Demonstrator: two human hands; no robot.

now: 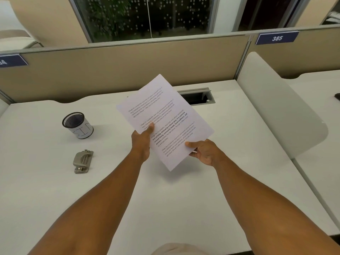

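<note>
Printed sheet (165, 120), seemingly light and floppy, is pinched along its near edges by left hand (141, 144) and right hand (205, 152).

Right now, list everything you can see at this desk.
desk: one, white, in front.
partition: one, beige, behind the desk.
number plates: two, blue, on the partition.
paper: one printed sheet, white, held above the desk.
cup: one, black mesh with white label, left on the desk.
hole punch: one, grey, nearer than the cup.
cable slot: one, grey-framed, rear of desk, partly behind the paper.
left hand: pinches the paper's left edge.
right hand: pinches its lower edge.
</note>
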